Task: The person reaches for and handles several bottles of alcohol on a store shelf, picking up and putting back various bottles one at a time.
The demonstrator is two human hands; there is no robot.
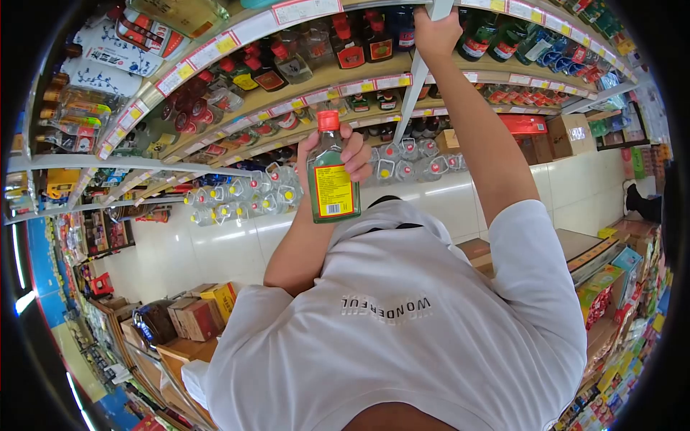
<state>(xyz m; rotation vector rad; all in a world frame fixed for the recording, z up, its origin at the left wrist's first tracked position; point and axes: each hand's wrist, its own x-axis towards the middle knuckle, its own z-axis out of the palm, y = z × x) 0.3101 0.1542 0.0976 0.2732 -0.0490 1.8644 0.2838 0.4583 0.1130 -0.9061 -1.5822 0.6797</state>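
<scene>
My left hand (350, 154) is wrapped around a small flat glass bottle (316, 188) of greenish tint. It has a red cap and a yellow label edged in red, with a barcode near the bottom. The bottle is upright in front of my chest, its label facing me. My right hand (438, 36) reaches up and grips the white metal shelf post (419, 75). Dark bottles with red caps (350, 52) stand on the shelf to the left of that hand. Green bottles (478, 39) stand to its right.
Curved shelf edges carry price tags (208, 54). Large clear jugs (244, 195) with yellow and red caps stand on the pale tiled floor (176, 251). Cardboard boxes (198, 316) are behind on the left, and another carton (571, 136) sits at right. A person's dark shoe (632, 192) shows at the far right.
</scene>
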